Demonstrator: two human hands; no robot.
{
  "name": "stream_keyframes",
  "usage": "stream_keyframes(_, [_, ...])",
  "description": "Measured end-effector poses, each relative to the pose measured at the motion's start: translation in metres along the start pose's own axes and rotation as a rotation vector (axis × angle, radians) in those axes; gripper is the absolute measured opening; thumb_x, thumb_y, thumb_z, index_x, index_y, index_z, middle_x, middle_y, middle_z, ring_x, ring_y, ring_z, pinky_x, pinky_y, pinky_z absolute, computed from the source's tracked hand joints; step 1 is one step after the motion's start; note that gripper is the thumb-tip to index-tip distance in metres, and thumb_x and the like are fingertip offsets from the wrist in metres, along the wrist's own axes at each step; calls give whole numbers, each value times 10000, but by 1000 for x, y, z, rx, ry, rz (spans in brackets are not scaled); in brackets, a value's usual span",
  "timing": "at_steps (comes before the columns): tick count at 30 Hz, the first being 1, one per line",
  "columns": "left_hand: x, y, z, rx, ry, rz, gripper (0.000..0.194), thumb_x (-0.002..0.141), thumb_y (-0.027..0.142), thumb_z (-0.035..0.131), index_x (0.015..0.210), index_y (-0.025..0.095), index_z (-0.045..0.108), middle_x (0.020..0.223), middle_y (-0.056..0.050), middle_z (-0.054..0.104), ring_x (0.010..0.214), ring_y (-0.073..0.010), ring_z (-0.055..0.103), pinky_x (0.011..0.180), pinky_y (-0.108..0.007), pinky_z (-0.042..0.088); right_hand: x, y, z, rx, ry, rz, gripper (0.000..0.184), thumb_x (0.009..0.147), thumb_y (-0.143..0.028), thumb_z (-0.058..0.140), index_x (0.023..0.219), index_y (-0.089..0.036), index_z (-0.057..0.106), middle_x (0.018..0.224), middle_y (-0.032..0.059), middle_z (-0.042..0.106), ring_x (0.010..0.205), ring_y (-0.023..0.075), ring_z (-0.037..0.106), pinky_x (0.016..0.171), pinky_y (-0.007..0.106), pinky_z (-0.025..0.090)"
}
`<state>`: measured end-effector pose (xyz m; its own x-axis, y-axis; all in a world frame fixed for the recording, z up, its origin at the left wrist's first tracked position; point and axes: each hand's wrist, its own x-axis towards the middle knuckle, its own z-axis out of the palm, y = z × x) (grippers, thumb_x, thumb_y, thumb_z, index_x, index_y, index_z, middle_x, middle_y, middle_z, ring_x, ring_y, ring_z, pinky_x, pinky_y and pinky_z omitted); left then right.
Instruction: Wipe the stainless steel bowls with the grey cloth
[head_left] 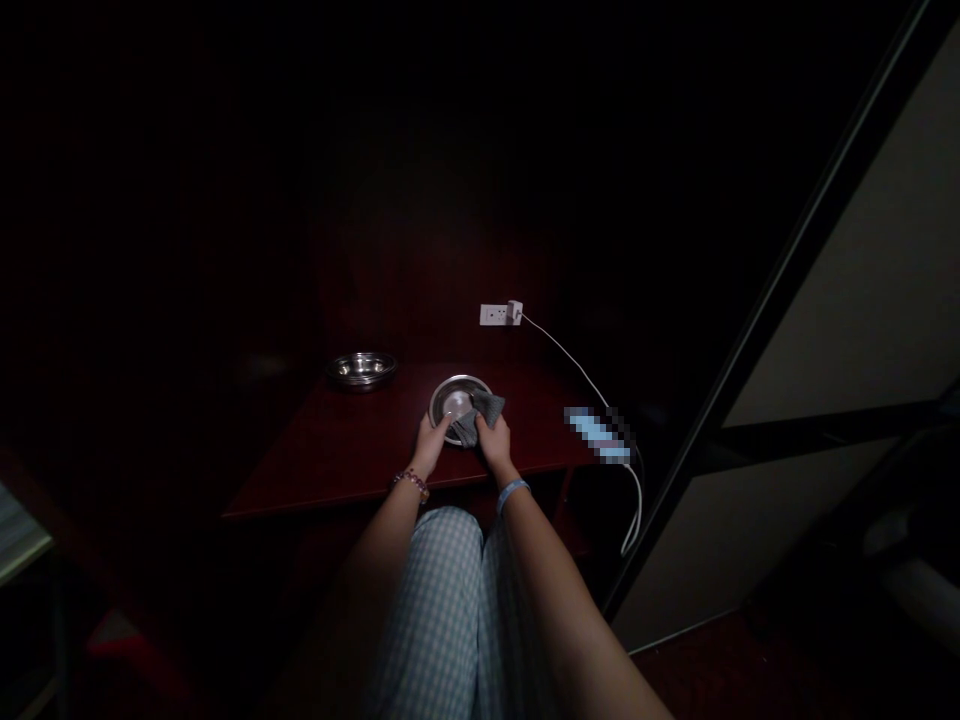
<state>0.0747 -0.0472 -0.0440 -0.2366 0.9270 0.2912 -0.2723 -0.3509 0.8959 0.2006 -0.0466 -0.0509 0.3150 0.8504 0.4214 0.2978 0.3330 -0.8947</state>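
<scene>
A shallow stainless steel bowl [450, 398] sits near the front edge of a dark red wooden table [315, 465]. My left hand [431, 445] grips the bowl's near rim. My right hand [493, 440] is shut on a grey cloth [480, 415], which it presses against the inside of the bowl. The cloth covers the bowl's right part. A second steel bowl [361, 369] stands farther back on the table to the left, apart from both hands.
A white wall socket strip [499, 314] with a plug feeds a white cable to a pixelated phone [598, 435] at the table's right. A dark sliding door frame [750, 330] runs along the right. My checked trousers [427, 610] lie below the table edge.
</scene>
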Motion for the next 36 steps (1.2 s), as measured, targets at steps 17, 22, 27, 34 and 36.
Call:
stream_keyframes(17, [-3, 6, 2, 17, -58, 5, 434, 631, 263, 770, 1016, 123, 626, 1064, -110, 692, 1002, -218, 638, 982, -390, 437, 1, 2, 1, -10, 9, 7, 284, 806, -304, 530, 1019, -161, 652, 1024, 97, 709, 954, 231, 658, 856, 310, 488])
stream_keyframes(22, [-3, 6, 1, 10, -71, 10, 433, 632, 273, 770, 1013, 126, 625, 1057, -109, 692, 1012, -223, 634, 981, -386, 435, 1, 2, 1, 10, 6, -1, 296, 803, -306, 531, 1029, -152, 645, 1018, 99, 711, 945, 229, 660, 847, 307, 492])
stream_keyframes(27, [-4, 7, 2, 33, -48, -13, 431, 634, 282, 774, 1006, 121, 626, 1047, -110, 695, 984, -221, 642, 971, -393, 443, 1, 3, 1, -2, 7, 6, 296, 803, -313, 530, 1018, -147, 648, 1022, 106, 709, 971, 242, 656, 858, 316, 489])
stream_keyframes(34, [-2, 3, 1, 16, -78, 25, 450, 633, 276, 768, 1030, 125, 619, 1073, -110, 685, 1006, -217, 633, 979, -379, 434, -1, -2, 0, -7, 2, 14, 294, 804, -293, 526, 1031, -147, 642, 1031, 106, 706, 964, 236, 659, 856, 312, 488])
stream_keyframes(36, [-1, 1, 0, 12, -84, 37, 463, 622, 266, 771, 1037, 127, 617, 1084, -113, 680, 1023, -221, 628, 986, -380, 426, -1, -2, 0, -8, 3, 12, 290, 805, -294, 527, 1028, -148, 644, 1030, 106, 707, 967, 237, 658, 859, 315, 487])
